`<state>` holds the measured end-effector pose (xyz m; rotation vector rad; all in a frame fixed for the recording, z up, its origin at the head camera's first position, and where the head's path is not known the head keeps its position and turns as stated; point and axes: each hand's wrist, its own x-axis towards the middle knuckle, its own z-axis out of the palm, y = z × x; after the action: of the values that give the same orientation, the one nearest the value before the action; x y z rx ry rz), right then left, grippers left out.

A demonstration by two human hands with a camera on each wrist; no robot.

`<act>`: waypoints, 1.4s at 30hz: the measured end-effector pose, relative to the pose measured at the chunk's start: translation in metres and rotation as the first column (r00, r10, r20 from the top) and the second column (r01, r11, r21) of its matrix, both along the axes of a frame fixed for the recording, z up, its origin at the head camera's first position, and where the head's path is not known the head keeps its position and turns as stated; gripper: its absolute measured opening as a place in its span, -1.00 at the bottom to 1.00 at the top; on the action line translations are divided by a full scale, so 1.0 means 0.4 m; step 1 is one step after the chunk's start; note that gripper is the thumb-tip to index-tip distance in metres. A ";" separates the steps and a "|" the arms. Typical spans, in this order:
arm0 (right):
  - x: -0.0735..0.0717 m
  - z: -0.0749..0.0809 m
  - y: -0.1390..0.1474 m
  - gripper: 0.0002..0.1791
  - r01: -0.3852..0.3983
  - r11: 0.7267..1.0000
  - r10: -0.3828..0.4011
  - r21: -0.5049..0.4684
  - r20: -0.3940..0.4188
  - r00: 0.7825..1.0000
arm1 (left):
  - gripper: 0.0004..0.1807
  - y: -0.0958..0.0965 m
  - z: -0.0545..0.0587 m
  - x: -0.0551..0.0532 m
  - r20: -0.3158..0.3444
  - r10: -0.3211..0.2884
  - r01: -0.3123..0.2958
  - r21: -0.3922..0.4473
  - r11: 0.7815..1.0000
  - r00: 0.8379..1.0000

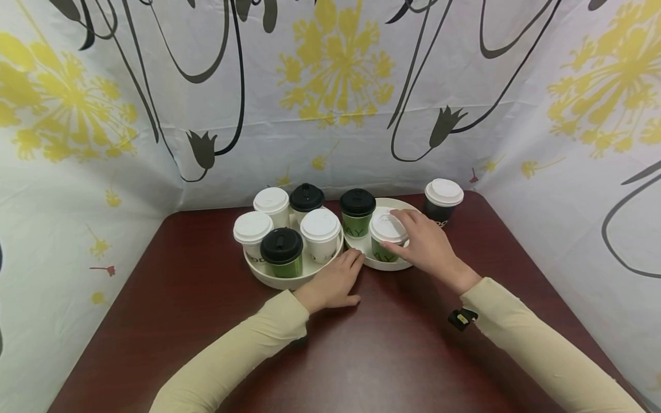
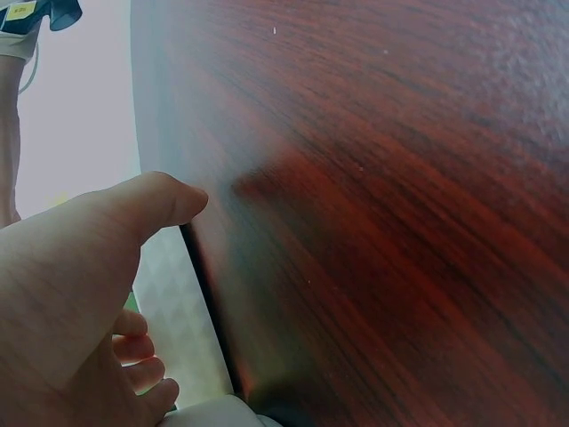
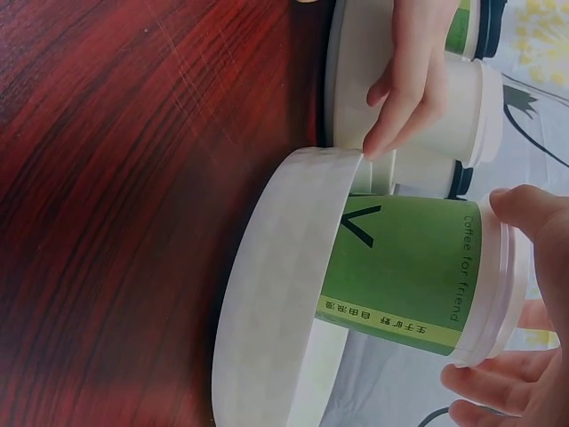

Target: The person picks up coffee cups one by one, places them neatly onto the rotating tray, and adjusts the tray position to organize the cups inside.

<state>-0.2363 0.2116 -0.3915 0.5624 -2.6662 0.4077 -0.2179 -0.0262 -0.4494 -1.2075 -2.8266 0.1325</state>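
Note:
My right hand (image 1: pixel 427 244) grips a green paper coffee cup (image 1: pixel 388 228) by its white lid, thumb on one side and fingers on the other. That cup stands inside the right round white tray (image 1: pixel 382 265), seen close up in the right wrist view, where green cup (image 3: pixel 400 271) lettering shows. Beside it in the tray is a green cup with a black lid (image 1: pixel 357 212). My left hand (image 1: pixel 334 281) lies between the two trays, its loosely bent fingers reaching the right tray's rim. In the left wrist view, the left thumb (image 2: pixel 164 200) sticks out over the table.
On the left, a round tray (image 1: pixel 273 282) holds several lidded cups, among them a green one with a black lid (image 1: pixel 282 252). A dark cup with a white lid (image 1: pixel 443 201) stands on the table (image 1: pixel 382 355) at the back right. Patterned cloth (image 1: pixel 330 143) hangs around the table.

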 end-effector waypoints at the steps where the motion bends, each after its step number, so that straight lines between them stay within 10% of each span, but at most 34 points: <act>1: 0.000 0.000 0.000 -0.16 -0.001 1.000 0.001 0.001 0.000 1.000 | 0.06 0.000 -0.001 0.000 -0.002 -0.001 0.001 0.000 1.000 1.000; 24: -0.002 -0.005 0.003 -0.15 0.002 1.000 -0.003 0.010 0.015 1.000 | 0.04 0.002 0.014 0.004 0.026 0.005 -0.004 -0.001 1.000 1.000; 42: 0.019 -0.059 0.152 0.25 -0.017 1.000 0.016 0.005 0.221 0.975 | 0.04 0.004 0.018 0.008 0.030 0.012 -0.012 -0.018 1.000 0.999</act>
<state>-0.2287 0.2725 -0.4151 0.5716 -2.8775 0.4917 -0.2149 -0.0245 -0.4423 -1.2062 -2.8650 0.1422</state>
